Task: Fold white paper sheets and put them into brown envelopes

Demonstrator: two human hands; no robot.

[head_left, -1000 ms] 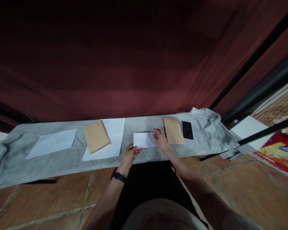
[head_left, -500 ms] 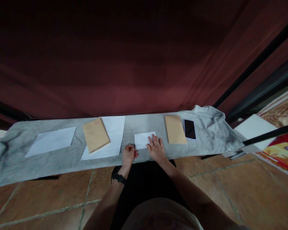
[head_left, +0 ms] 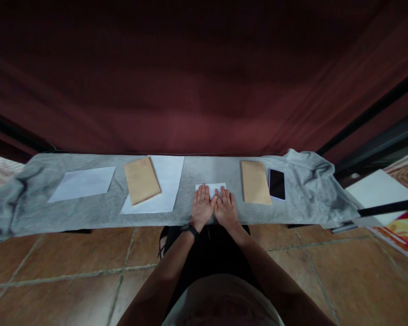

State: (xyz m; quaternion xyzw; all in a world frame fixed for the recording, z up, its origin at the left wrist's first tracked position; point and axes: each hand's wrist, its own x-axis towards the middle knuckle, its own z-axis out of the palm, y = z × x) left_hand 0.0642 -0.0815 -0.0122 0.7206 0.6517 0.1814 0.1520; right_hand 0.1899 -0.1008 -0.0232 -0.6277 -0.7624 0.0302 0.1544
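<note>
Left of the phone point(head_left: 277, 184), the small white paper point(head_left: 214, 186) lies partly under your left hand point(head_left: 202, 208) and right hand point(head_left: 226, 210), both flat, fingers outstretched.

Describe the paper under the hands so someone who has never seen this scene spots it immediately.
Start with the long gray cloth below the dark red backdrop, then go to its middle stretch. There the left hand and right hand lie over a small white paper. Unlike the bigger far-left sheet and center-left sheet, it alone lies under hands.
</note>
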